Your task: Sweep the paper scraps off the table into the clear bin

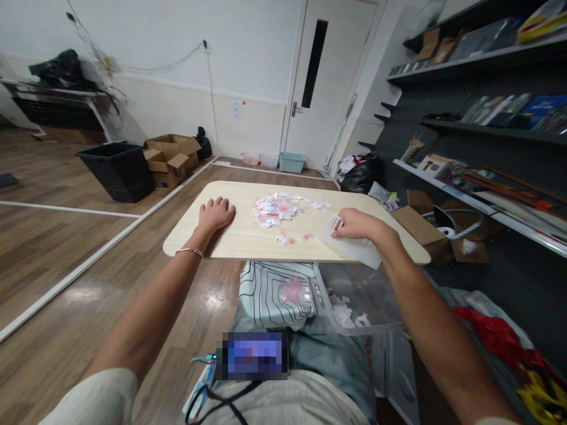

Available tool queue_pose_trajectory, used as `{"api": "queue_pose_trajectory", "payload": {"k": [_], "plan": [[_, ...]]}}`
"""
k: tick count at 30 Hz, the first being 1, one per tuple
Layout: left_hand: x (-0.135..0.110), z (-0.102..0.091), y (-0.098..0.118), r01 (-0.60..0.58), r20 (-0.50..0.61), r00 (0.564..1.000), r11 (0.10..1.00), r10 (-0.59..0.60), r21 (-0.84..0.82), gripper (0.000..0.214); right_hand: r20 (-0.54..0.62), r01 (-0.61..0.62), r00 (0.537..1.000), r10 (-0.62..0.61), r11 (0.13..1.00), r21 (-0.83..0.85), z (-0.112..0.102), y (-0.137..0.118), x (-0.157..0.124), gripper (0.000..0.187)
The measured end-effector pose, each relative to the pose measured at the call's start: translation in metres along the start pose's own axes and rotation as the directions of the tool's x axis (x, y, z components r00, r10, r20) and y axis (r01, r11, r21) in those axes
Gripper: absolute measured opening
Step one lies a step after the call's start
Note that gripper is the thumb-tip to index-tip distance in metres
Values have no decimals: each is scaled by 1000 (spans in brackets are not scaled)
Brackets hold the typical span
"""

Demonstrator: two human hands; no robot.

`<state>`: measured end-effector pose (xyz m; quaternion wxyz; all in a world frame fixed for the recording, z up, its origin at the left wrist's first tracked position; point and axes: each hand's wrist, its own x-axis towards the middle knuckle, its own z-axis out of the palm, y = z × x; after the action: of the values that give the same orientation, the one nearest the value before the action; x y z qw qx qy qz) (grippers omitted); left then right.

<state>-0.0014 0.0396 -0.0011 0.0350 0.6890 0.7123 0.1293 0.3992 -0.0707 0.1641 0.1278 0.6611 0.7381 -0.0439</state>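
My left hand (216, 213) lies on the left part of a light wooden tabletop (239, 245), fingers apart, holding nothing. My right hand (358, 224) grips a flat white plastic scraper (354, 247) by its upper edge, near the front right of the tabletop. The scraper is tilted and its lower corner sticks out past the front edge. A pile of white and pink paper scraps (279, 206) lies between my hands, with a few loose bits closer to me. Below the edge, a clear plastic bin (367, 289) holds white scraps.
A striped cloth (261, 295) with a pink packet (295, 290) is on my lap, behind a phone (254, 356). A black bin (117, 171) and cardboard boxes (170, 156) stand at left. Shelves (478, 136) and an open carton (420, 224) are at right.
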Motion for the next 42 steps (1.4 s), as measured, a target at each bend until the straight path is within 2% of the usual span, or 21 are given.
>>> {"api": "queue_pose_trajectory", "payload": {"k": [7, 16, 21, 27, 29, 31, 33, 36, 39, 42], "plan": [[0, 2, -1, 4, -23, 1000, 1000, -5, -25, 62, 5, -13, 1000, 13, 999, 49, 3, -1, -14, 22], [0, 0, -1, 1, -11, 1000, 1000, -1, -6, 65, 54, 46, 997, -46, 999, 10, 1, -33, -30, 26], [1, 1, -2, -3, -17, 1000, 1000, 2, -19, 62, 43, 76, 996, -76, 997, 16, 2, -44, -35, 30], [2, 1, -2, -3, -20, 1000, 1000, 3, -19, 63, 98, 206, 973, -208, 978, 37, 5, -56, -36, 12], [2, 0, -2, -4, -8, 1000, 1000, 4, -9, 65, 141, 268, 950, -278, 960, 81, 5, -53, -36, 12], [2, -1, -1, -2, 6, 1000, 1000, 2, 2, 66, 117, 280, 948, -295, 951, 130, 2, -44, -36, 17], [1, -1, 0, -1, 11, 1000, 1000, 1, 7, 66, 16, 233, 971, -238, 962, 143, -3, -29, -36, 20], [1, -1, 0, -2, 1, 1000, 1000, 2, 7, 66, -143, 103, 985, -96, 994, 42, -12, -6, -34, 19], [1, 0, 0, 3, 3, 1000, 1000, -3, 9, 66, -146, 26, 989, -37, 997, -72, -13, 10, -27, 24], [2, 0, 0, 8, 6, 1000, 1000, -8, 8, 65, -138, 14, 990, -28, 995, -97, -6, 15, -18, 28]]}}
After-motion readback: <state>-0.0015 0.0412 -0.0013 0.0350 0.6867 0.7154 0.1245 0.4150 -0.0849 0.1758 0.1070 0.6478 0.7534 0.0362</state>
